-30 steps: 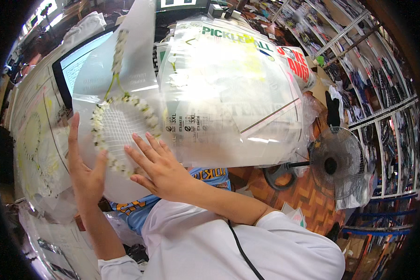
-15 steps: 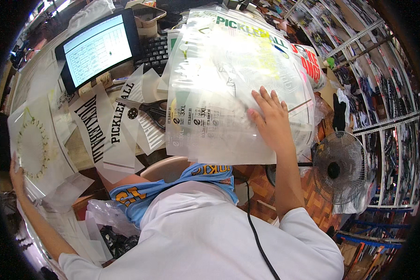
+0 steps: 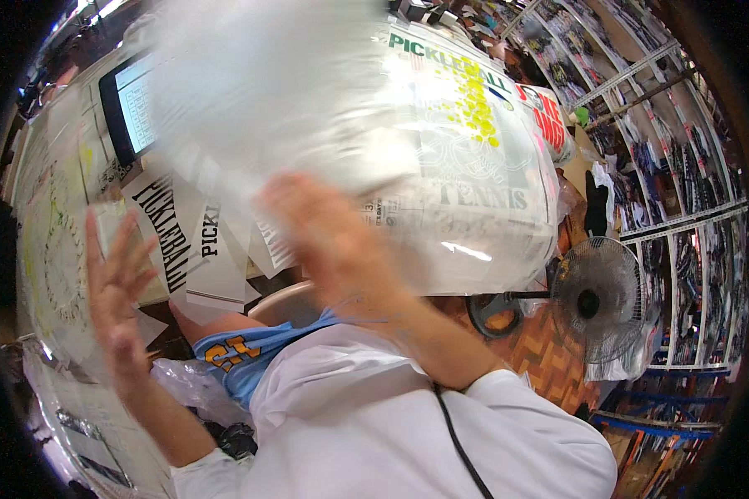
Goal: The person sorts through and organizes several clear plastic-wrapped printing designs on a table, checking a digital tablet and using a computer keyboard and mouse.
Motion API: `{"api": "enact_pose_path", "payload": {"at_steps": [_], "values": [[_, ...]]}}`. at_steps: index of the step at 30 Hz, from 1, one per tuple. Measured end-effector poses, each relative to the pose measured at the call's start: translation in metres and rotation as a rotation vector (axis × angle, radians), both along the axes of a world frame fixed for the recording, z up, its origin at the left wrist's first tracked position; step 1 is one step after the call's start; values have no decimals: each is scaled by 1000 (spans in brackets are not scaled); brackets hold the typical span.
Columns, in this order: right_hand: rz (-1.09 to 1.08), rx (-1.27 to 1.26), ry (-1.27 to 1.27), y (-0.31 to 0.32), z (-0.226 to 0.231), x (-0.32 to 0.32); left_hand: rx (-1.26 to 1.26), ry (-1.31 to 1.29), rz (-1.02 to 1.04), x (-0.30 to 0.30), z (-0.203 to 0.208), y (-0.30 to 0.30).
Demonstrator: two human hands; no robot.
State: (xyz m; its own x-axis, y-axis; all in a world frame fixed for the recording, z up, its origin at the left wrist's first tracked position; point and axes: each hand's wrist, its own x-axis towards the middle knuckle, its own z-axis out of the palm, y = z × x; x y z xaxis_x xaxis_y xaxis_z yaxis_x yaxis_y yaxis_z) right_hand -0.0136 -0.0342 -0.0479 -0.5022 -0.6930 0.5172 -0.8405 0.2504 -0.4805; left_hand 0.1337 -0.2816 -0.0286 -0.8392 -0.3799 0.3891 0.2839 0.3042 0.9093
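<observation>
Right hand up at the blurred clear bag, left hand free

We see the right hand (image 3: 324, 237) raised mid-frame, touching the lower edge of a clear plastic bag (image 3: 283, 91); too blurred to tell whether it grips. The bag lies up and far from that hand, spreading left-right over the monitor (image 3: 129, 104). Left hand (image 3: 112, 287) is splayed and empty, near left, just over the printed sheets (image 3: 183, 241) on the worktop (image 3: 42, 208). Right hand is nearer.

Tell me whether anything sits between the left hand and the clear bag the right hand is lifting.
Nothing visible does. The left hand is spread open in free air, apart from the blurred clear bag above the right hand.
</observation>
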Motion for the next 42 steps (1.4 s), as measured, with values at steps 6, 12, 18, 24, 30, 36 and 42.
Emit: {"api": "enact_pose_path", "payload": {"at_steps": [6, 12, 18, 24, 30, 36, 42], "values": [[30, 109, -70, -13, 0, 10, -63, -96, 691, 2, -30, -65], [-657, 462, 32, 106, 3, -71, -117, -178, 858, 137, -91, -309], [-727, 558, 159, 136, -38, -82, -858, -957, 1198, 174, -167, -413], [-651, 170, -406, 155, -8, -91, -765, -821, 1444, 167, -158, -339], [-247, 16, -249, 63, 4, -6, 185, -42, 227, 39, -71, -41], [160, 254, -293, -6, -7, 76, -122, -306, -24, -29, 9, 72], [110, 246, -354, 23, 4, 35, -671, -358, 403, 28, -10, -7]]}}
